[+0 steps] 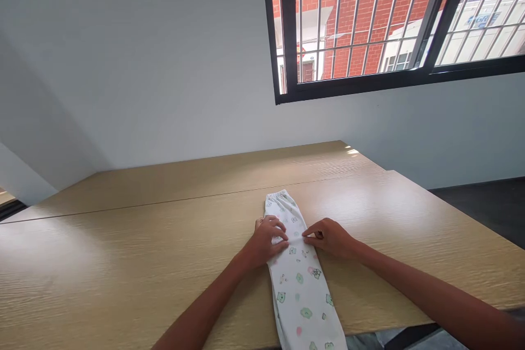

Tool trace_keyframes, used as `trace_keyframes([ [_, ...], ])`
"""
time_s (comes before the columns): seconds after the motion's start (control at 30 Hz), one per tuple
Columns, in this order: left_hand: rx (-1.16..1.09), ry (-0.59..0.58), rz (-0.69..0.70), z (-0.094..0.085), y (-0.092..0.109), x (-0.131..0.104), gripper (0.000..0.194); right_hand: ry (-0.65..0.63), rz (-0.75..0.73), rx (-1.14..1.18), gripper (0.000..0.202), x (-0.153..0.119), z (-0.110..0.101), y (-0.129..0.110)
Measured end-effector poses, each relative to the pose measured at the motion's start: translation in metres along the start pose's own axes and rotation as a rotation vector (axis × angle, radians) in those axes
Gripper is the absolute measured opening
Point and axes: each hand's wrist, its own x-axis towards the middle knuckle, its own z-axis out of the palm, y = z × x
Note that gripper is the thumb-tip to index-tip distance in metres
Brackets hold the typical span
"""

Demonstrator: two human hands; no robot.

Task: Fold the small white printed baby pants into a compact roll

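Observation:
A white garment (305,298) with green and pink prints lies folded into a long strip on the wooden table, its gathered waistband at the far end. Its near end reaches the table's front edge. My left hand (268,240) rests on the strip's left side, fingers bent and apart, with nothing visibly gripped. On the opposite edge, my right hand (328,236) has thumb and forefinger drawn together at the fabric, pinching its border.
The wooden table (123,262) spreads to both sides, with a seam across its far part. Behind it stands a pale wall (164,65) with a barred, black-framed window (356,87) at the upper right. Dark floor shows at the right.

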Motion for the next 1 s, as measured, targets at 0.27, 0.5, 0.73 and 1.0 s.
trace_keyframes([
  [0.27,0.101,-0.044,0.042,-0.008,0.003,0.0,0.013,0.021,-0.052,-0.032,0.024,0.001,0.004,0.005],
  [0.5,0.164,-0.124,0.051,-0.033,-0.002,-0.002,0.022,0.035,-0.111,-0.032,0.025,0.0,0.008,0.011],
  [0.73,0.135,-0.122,0.063,-0.027,-0.005,-0.001,0.01,0.027,-0.126,-0.039,0.027,0.0,0.008,0.009],
  [1.0,0.168,-0.102,0.123,-0.023,-0.003,-0.002,0.01,0.018,-0.115,-0.07,0.029,0.001,0.008,0.01],
])
